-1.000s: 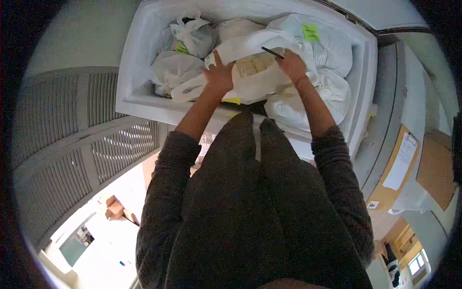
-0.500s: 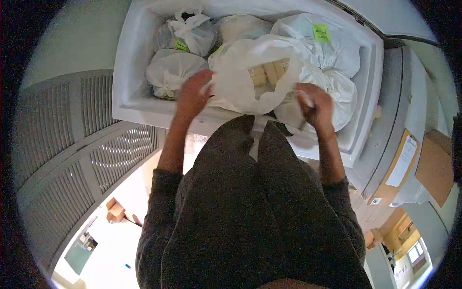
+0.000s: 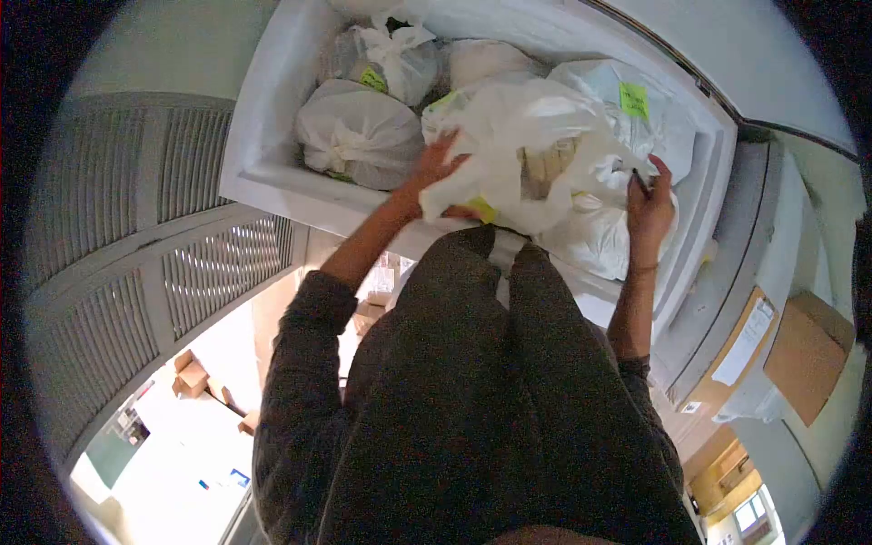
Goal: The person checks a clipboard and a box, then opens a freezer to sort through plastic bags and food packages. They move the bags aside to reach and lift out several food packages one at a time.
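An open white plastic bag (image 3: pixel 495 118) stands in a chest freezer (image 3: pixel 263 186), with tan packages (image 3: pixel 548 166) showing through its mouth. My left hand (image 3: pixel 436 173) is against the near left side of this bag, fingers apart, next to a yellow-green label (image 3: pixel 481 210). My right hand (image 3: pixel 649 209) is raised over the freezer's right side, its fingers closed around a dark, thin pen-like object (image 3: pixel 641 184). Below it lies a knotted white bag (image 3: pixel 595 241). Left of my left hand sits another tied white bag (image 3: pixel 359 136).
Further bags fill the back of the freezer, one with a green label (image 3: pixel 633 100). Louvered doors (image 3: pixel 195 163) stand to the left. A flattened cardboard piece (image 3: pixel 808 354) and a box with a paper sheet (image 3: pixel 747 341) are at the right.
My left hand has shifted right along the bag, and its fingers have spread. My right hand has moved right, away from the bag's mouth. The mouth has narrowed, and the view has shifted.
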Demonstrator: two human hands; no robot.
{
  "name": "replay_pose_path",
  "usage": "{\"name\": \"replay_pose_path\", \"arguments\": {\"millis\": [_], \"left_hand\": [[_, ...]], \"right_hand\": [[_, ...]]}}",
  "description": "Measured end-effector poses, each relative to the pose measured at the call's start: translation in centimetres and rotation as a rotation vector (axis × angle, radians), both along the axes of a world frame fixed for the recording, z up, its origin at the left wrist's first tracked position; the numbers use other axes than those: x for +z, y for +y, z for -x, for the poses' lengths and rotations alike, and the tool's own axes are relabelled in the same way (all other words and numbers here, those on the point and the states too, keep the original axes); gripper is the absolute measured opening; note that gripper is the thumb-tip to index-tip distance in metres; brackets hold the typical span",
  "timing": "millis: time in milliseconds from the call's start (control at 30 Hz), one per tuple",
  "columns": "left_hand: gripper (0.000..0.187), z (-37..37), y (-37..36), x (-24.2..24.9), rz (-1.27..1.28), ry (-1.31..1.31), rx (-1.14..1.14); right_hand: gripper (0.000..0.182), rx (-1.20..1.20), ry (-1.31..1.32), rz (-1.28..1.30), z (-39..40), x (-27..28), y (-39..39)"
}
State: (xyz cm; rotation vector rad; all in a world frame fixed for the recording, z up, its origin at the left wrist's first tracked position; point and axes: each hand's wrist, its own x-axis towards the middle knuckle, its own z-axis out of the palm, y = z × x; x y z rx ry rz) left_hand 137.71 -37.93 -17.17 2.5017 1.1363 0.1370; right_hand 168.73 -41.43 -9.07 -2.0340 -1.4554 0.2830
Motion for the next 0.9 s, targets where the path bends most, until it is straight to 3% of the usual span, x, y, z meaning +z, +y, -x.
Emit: {"name": "replay_pose_path", "arguments": {"millis": [67, 100, 167, 233, 267, 300, 333, 367, 433, 467, 500, 567, 600, 667, 700, 767, 833, 867, 900], "left_hand": [[0.065, -3.7, 0.2, 0.7, -0.065, -0.343, -0.044], [0.057, -5.5, 0.3, 0.7, -0.097, -0.518, -0.068], [0.039, -8.7, 0.9, 0.0, -0.066, -0.639, -0.108], [0.033, -10.7, 1.2, 3.1, 0.003, -0.663, 0.010], [0.036, -11.7, 1.6, 4.0, 0.260, -0.624, 0.196], [0.039, -12.4, 1.9, 4.7, 0.519, -0.573, 0.377], [0.049, -12.3, 2.0, 5.3, 0.615, -0.499, 0.206], [0.049, -12.2, 1.6, 5.4, 0.617, -0.504, 0.196], [0.068, -11.6, 0.4, 5.0, 0.439, -0.343, -0.123], [0.069, -10.8, 0.0, 4.1, 0.219, -0.446, -0.264], [0.069, -10.4, -0.2, 4.3, 0.218, -0.447, -0.282], [0.059, -10.3, -0.5, 4.6, 0.093, -0.485, -0.291], [0.056, -10.3, -0.6, 4.7, 0.052, -0.500, -0.304], [0.041, -10.1, -0.5, 4.6, 0.412, -0.507, -0.121], [0.035, -9.9, -0.2, 4.7, 0.586, -0.500, -0.024], [0.031, -9.1, 0.2, 5.5, 0.638, -0.533, -0.092], [0.023, -8.6, 0.9, 6.5, 0.742, -0.599, -0.176], [0.026, -8.7, 1.5, 6.9, 0.824, -0.411, -0.156], [0.026, -9.2, 1.6, 7.3, 0.827, -0.408, -0.163]], "right_hand": [[0.032, -0.011, -0.019, -0.085, -0.8, 0.6, -0.1], [0.029, 0.104, -0.076, -0.074, -1.1, 0.9, -0.2], [0.025, 0.355, -0.087, 0.021, -1.0, 1.6, -0.7], [0.023, 0.590, 0.002, 0.187, 0.6, 2.5, -1.6], [0.022, 0.687, 0.043, 0.269, 1.9, 2.9, -2.0], [0.019, 0.805, -0.008, 0.187, 3.2, 3.8, -2.2], [0.019, 0.806, -0.061, 0.184, 4.3, 4.8, -2.0], [0.019, 0.807, -0.113, 0.182, 4.9, 5.8, -1.9], [0.021, 0.796, -0.102, 0.153, 4.5, 6.6, -0.6], [0.023, 0.791, -0.086, 0.119, 4.4, 6.6, 0.1], [0.023, 0.773, -0.090, 0.117, 4.5, 6.5, 0.5], [0.022, 0.998, -0.189, 0.257, 5.6, 6.1, 0.7], [0.023, 0.954, -0.220, 0.244, 6.9, 4.6, 0.4], [0.024, 0.884, -0.252, 0.234, 8.8, 3.6, 0.0], [0.016, 0.915, -0.247, 0.111, 9.2, 4.2, 0.2], [0.011, 0.926, -0.243, -0.011, 8.6, 5.1, 0.1], [0.012, 0.599, -0.038, -0.069, 7.3, 5.6, -0.5], [0.014, 0.476, -0.030, -0.078, 6.8, 5.2, -0.8], [0.014, 0.467, -0.030, -0.076, 6.2, 4.4, -1.3]]}}
